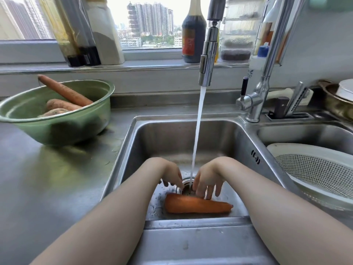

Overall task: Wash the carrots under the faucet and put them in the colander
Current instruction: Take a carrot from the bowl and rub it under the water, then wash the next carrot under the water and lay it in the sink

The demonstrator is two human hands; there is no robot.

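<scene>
— What are the fingers (pixel 209 194) of the right hand (pixel 207 177) doing?

— They point downward, spread and loose, gripping nothing. Their tips sit at the far edge of the carrot (pixel 196 205); whether they touch it or hang just above it cannot be told.

— And the left hand (pixel 170 174)?

— Its fingers hang down too, relaxed and holding nothing. The tips are over the left rim of the drain (pixel 186 189), just beyond the carrot's thick end and apart from it.

— So where does the carrot lie?

— Flat on the bottom of the sink (pixel 172 136), at its near side, just in front of the drain. The thick end is to the left and the narrow tip points right. Both forearms reach in over the near edge, one on each side of it.

— Is the water on?

— Yes. A white stream (pixel 196 140) falls from the faucet head (pixel 208 60), passes between the two hands and lands at the drain, just beyond the carrot rather than on it.

— What is farther out?

— On the counter (pixel 47 178) to the far left stands a green bowl (pixel 57 129). A long carrot (pixel 65 91) leans in it with one end over the far rim, and two shorter carrots (pixel 61 105) lie beside it. To the right, the white colander (pixel 315 173) sits in the second basin (pixel 298 134), well apart from both hands. Bottles (pixel 193 31) stand along the windowsill behind the faucet.
</scene>
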